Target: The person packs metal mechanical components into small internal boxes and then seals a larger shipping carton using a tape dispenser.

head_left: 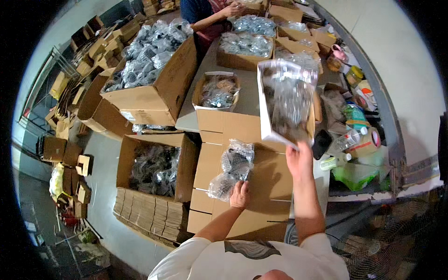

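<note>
On a flat brown cardboard sheet in front of me lie bubble-wrapped items with dark contents showing through. My left hand is at their lower right edge, its fingers curled against the wrap. Raised over the sheet's far right, an open box with white sides is tilted and slightly blurred. My right hand grips its near edge, fingers partly hidden behind it. Clear plastic bags with dark contents fill this box.
A large carton heaped with bagged items stands far left, and another carton sits nearer, above stacked flat cardboard. A small filled box is beyond the sheet. Bottles and a phone lie right. A co-worker's hand shows behind.
</note>
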